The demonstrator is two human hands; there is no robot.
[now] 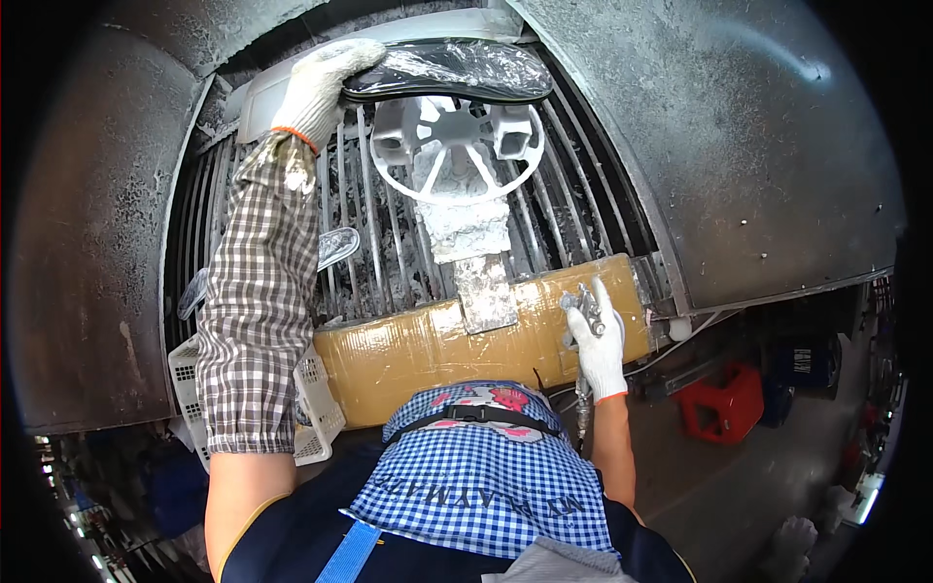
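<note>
Spray booth: black part [452, 70] in left grip [326, 83]

I stand in an industrial spray-painting workshop. A metal booth [739, 146] crusted with grey overspray curves around me, its slatted grille [389, 233] caked in paint, a round turntable stand [457, 146] at its middle, and I wear cotton work gloves and a checked apron [476, 476].

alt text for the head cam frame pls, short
A person's gloved left hand grips a glossy black oval part resting atop a paint-crusted white wheel-shaped stand inside a spray booth. The gloved right hand holds a metal spray gun low, near a tape-wrapped ledge.
</note>
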